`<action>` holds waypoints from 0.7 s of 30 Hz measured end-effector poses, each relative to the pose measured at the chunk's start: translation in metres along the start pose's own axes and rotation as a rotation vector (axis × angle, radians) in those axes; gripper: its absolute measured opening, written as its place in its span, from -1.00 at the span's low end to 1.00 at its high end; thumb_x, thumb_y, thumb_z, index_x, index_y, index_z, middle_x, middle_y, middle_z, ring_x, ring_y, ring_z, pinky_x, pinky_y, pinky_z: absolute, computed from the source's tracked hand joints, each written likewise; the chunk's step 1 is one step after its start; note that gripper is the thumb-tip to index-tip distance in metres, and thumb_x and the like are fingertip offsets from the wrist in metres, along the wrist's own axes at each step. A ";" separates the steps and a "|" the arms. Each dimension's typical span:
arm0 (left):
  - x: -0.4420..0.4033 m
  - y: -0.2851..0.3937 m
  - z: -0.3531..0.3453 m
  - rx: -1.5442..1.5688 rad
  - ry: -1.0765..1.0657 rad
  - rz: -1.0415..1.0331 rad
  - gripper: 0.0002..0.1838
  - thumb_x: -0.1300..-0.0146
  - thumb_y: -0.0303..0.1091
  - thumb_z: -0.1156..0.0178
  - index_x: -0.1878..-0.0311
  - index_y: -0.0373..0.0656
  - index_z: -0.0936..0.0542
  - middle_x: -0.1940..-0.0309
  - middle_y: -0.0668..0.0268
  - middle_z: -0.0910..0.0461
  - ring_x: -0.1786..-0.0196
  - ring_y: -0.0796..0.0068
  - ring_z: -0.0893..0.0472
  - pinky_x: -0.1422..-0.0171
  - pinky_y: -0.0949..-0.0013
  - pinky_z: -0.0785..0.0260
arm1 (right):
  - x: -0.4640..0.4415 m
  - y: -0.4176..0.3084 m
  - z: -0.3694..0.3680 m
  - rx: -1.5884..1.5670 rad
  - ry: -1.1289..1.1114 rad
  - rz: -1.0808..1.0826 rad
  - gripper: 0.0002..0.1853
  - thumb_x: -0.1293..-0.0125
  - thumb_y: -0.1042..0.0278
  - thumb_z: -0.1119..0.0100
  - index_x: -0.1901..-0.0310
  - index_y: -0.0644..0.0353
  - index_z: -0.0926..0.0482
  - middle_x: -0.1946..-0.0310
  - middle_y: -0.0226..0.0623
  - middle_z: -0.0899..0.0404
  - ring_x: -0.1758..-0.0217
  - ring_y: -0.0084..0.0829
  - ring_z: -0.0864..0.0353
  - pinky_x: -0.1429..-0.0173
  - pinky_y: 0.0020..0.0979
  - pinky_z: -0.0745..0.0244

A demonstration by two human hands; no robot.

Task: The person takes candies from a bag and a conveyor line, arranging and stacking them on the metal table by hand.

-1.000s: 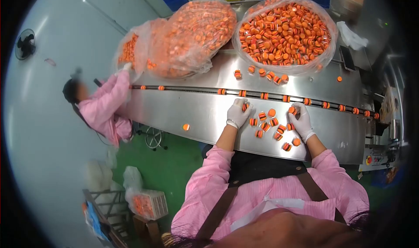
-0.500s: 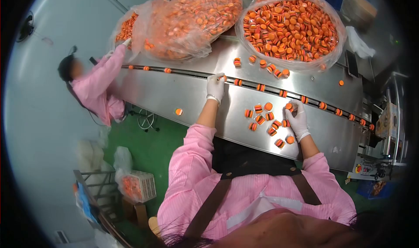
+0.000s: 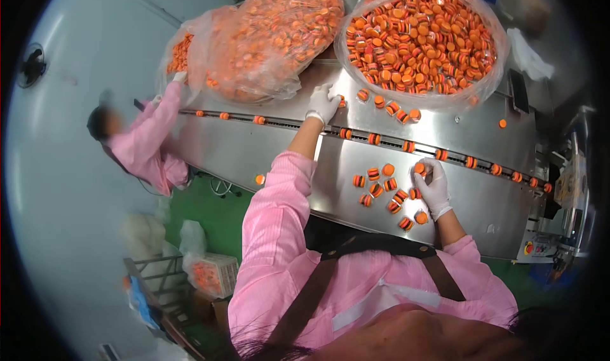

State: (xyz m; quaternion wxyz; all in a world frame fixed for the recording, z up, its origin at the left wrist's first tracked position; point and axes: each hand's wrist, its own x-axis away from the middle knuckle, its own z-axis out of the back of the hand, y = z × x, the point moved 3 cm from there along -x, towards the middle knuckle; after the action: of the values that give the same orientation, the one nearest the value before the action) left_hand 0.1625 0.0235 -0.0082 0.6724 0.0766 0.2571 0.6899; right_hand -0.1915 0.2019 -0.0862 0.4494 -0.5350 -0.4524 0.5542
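Steel table (image 3: 483, 199): black-striped orange pieces (image 3: 391, 184) (burgerlike); right fingers (image 3: 433, 167) pinching one; left fingers (image 3: 332, 97): can't tell.

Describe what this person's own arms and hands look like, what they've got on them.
Both the left hand and the right hand wear close-fitting white gloves with separate fingers; their material is hard to tell. The pink fabric sleeves are loose, with fine stripes, and stop short of the gloves, leaving some forearm uncovered. No cables show.

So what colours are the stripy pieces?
The stripy pieces are orange, red and black, clearest in the head view.
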 end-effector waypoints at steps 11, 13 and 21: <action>0.039 -0.023 -0.016 0.805 -0.267 0.436 -0.84 -0.37 -0.35 -0.13 0.08 -0.19 -0.56 0.39 0.26 -0.60 0.44 0.57 -0.60 0.42 0.54 -0.50 | 0.000 0.005 0.003 0.018 0.007 0.042 -0.62 -0.11 0.65 -0.26 0.03 0.24 -0.43 0.13 -0.33 -0.47 0.16 -0.54 -0.38 -0.06 -0.49 -0.36; 0.060 -0.031 -0.025 0.833 -0.223 0.484 -0.83 -0.41 -0.33 -0.11 0.09 -0.22 -0.56 0.39 0.25 -0.60 0.41 0.54 -0.62 0.39 0.53 -0.53 | 0.000 0.007 0.001 -0.076 0.001 0.050 -0.61 -0.12 0.70 -0.24 0.04 0.22 -0.37 0.03 -0.29 -0.48 0.12 -0.54 -0.39 -0.09 -0.48 -0.35; 0.067 -0.004 0.006 0.156 -0.342 0.411 -0.71 -0.30 -0.24 -0.18 0.06 -0.25 -0.56 0.42 0.17 -0.63 0.33 0.23 -0.67 0.20 0.27 -0.53 | 0.004 0.014 0.002 -0.076 0.002 0.016 -0.65 -0.14 0.70 -0.26 0.09 0.21 -0.38 0.01 -0.25 -0.48 0.04 -0.53 -0.44 -0.13 -0.47 -0.37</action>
State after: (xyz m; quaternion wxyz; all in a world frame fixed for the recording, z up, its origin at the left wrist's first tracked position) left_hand 0.1636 0.0897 -0.0210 0.5438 0.2942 0.1713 0.7670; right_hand -0.1941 0.2026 -0.1010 0.4249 -0.5560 -0.4683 0.5396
